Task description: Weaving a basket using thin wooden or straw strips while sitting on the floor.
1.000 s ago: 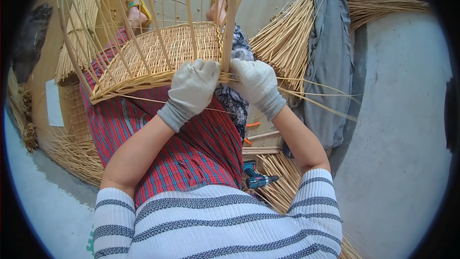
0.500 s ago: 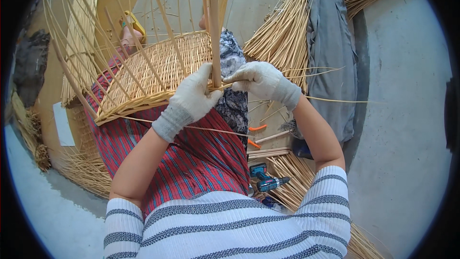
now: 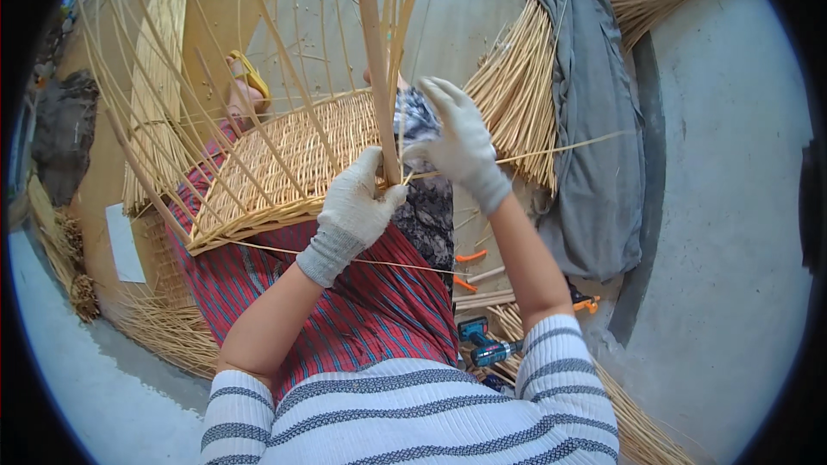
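Observation:
A wicker basket base (image 3: 284, 151) with a braided near edge lies tilted across my lap, thin stakes (image 3: 277, 50) rising from it. My left hand (image 3: 353, 215), in a white knit glove, is closed on the base's right corner, at the foot of a thick upright stick (image 3: 370, 52). Just right of that stick, my gloved right hand (image 3: 457, 133) is raised with its fingers apart, a little blurred. A thin wicker strand (image 3: 560, 149) runs out rightward from the corner, passing by the right wrist. Another strand (image 3: 388, 264) trails under my left wrist.
Bundles of wicker rods (image 3: 521, 90) lie at right beside a grey cloth (image 3: 594, 120), with another bundle (image 3: 157, 86) at left. A teal cordless drill (image 3: 487, 344) and orange-handled tools (image 3: 469, 257) lie right of my lap. A yellow slipper (image 3: 248, 73) is beyond the base.
My right hand has lifted from the corner, its fingers spreading upward. The left hand still grips the corner. The strand at right has swung up, and the whole view has shifted slightly.

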`<control>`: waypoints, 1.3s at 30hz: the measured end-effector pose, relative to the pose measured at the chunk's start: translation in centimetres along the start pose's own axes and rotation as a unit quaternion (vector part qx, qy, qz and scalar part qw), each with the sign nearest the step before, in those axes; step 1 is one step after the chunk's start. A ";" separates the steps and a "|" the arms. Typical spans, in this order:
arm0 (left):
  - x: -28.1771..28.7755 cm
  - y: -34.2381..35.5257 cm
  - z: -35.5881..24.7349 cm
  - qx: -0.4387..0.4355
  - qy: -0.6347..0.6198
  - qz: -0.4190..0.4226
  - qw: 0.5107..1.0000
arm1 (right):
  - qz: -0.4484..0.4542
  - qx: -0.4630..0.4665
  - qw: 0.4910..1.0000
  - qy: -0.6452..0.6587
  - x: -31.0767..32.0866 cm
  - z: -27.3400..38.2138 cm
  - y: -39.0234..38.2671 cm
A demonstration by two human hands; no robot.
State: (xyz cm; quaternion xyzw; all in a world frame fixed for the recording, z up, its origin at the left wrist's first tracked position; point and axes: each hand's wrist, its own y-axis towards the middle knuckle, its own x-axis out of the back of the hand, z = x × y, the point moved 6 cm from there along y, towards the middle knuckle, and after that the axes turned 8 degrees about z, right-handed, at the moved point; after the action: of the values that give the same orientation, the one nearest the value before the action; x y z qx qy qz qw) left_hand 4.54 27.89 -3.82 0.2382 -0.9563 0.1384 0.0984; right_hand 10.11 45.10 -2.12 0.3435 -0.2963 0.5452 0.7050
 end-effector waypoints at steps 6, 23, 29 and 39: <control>6.8 -6.0 -6.5 -0.019 -0.132 -0.038 0.990 | -0.233 0.041 0.947 -0.218 1.6 7.8 -6.4; 11.7 -16.7 -3.5 -0.092 -0.234 0.184 0.950 | -0.166 0.061 0.960 -0.218 -3.9 16.2 -9.8; 21.4 -12.2 9.4 0.029 -0.147 0.096 0.984 | -0.040 -0.034 0.959 -0.278 -13.8 16.1 -1.0; 22.2 -14.3 16.3 0.149 -0.102 0.004 0.984 | 0.021 -0.043 0.989 -0.139 -15.1 20.3 2.3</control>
State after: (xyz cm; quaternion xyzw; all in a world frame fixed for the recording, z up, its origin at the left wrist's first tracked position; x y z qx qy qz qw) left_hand -9.84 1.19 -10.46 0.2597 -0.9308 0.2548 -0.0369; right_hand 3.55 20.55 -1.72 0.3792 -0.4221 0.4937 0.6591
